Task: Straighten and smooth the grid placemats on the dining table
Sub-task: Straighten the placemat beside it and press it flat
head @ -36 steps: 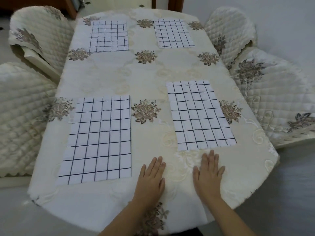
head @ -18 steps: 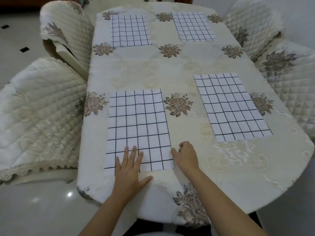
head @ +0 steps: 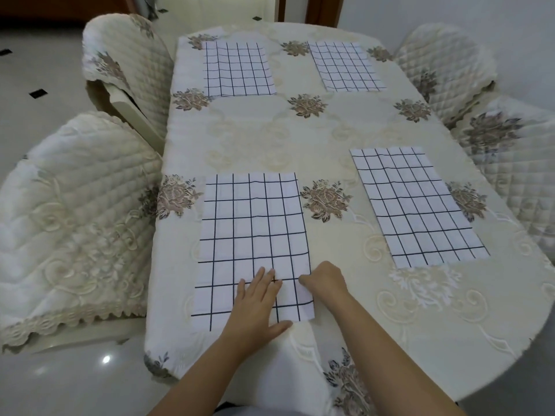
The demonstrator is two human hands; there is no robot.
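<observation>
table [head: 300, 139] under a flowery cloth | padded chairs [head: 75, 205] on both sides | two far mats [head: 238, 69] | near right mat [head: 417, 205] | near left mat [head: 252, 229] by the table's front edge | left hand [head: 255, 307] flat on it, fingers straight, holding nothing | right hand [head: 326, 283] curled, pinching its right edge

Four grid placemats lie on one worktop [head: 300, 139]: the near placemat [head: 252, 235] under the two hands, a second placemat [head: 417, 205] off to the right of the right hand [head: 326, 283], a third placemat [head: 238, 69] and a fourth placemat [head: 345, 66] far beyond the fingertips. Four quilted chairs: a near left chair [head: 75, 205] and a far left chair [head: 129, 64] out past the left hand [head: 255, 307], a near right chair [head: 516, 151] and a far right chair [head: 441, 64] past the right hand.
</observation>
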